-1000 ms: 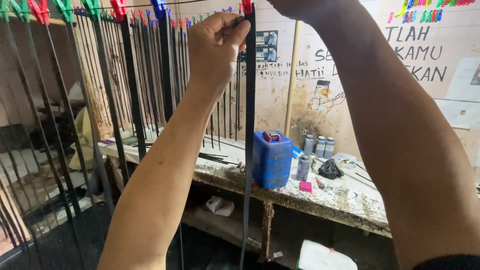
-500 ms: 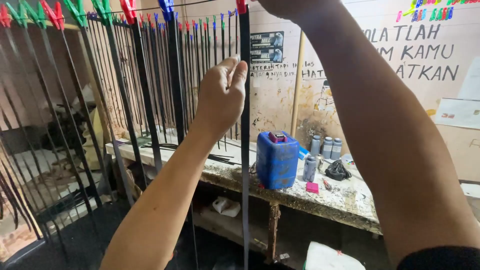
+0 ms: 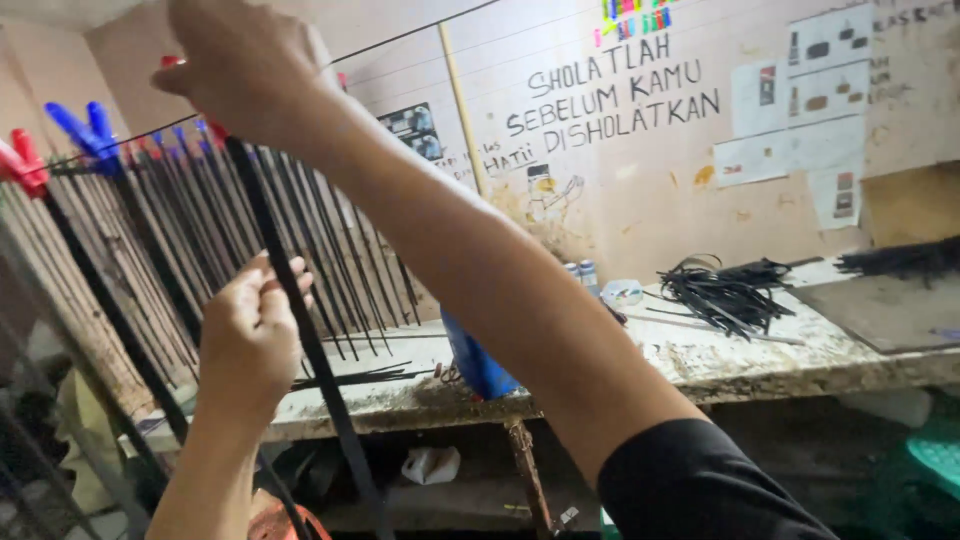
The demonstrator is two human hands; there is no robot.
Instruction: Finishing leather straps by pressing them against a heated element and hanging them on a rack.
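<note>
A long black strip (image 3: pixel 330 400) hangs slanting from a wire (image 3: pixel 420 35) strung overhead. My right hand (image 3: pixel 240 70) is raised to the wire and closed over the strip's top end, where a bit of red clip (image 3: pixel 170 61) shows beside it. My left hand (image 3: pixel 255 335) is lower down, with its fingers curled around the same strip at mid-height. Several more black strips (image 3: pixel 190 240) hang in a row behind, held by a blue clip (image 3: pixel 85 130) and a red clip (image 3: pixel 20 165).
A stained workbench (image 3: pixel 720 360) runs along the wall, with a blue jerrycan (image 3: pixel 480 365), small cans (image 3: pixel 580 272) and a tangled pile of black strips (image 3: pixel 725 290) on it. Paper sheets (image 3: pixel 790 150) hang on the wall. A green basket (image 3: pixel 935 450) sits low at the right.
The view has swung right and closer. My left hand has dropped from the wire to mid-height on the strip and closed its fingers around it. My right hand stays at the top.
</note>
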